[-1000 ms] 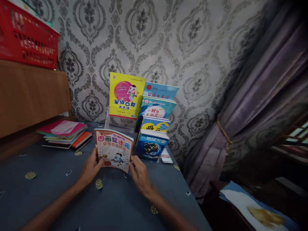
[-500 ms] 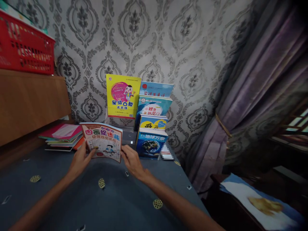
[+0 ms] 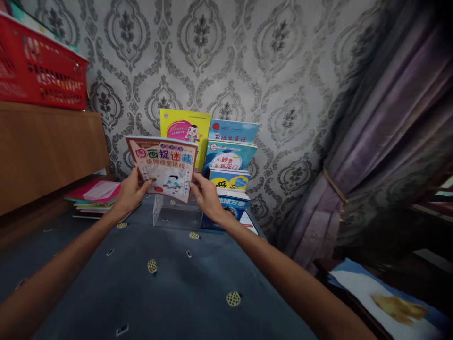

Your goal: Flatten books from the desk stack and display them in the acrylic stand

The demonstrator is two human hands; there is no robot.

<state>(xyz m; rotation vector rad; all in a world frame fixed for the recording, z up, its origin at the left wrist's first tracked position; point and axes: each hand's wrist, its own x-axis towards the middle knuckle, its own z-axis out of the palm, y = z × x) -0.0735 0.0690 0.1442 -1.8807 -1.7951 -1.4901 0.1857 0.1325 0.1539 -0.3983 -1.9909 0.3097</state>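
L hand [image 3: 130, 192] pinches booklet [image 3: 164, 169], L edge, thumb on cover, prob. to stop flopping. Booklet just R of that hand, betw. both, tilted, above rack [image 3: 177, 217], before yellow bk [image 3: 186, 123]. R hand [image 3: 208, 196], nearly closed, pinches R edge. Blue bks [image 3: 230, 179] behind, stepped, prob. so titles show.

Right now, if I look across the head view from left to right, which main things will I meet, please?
Red basket, pink-topped pile, left grip, held picture-cover book, right grip, tied purple curtain.
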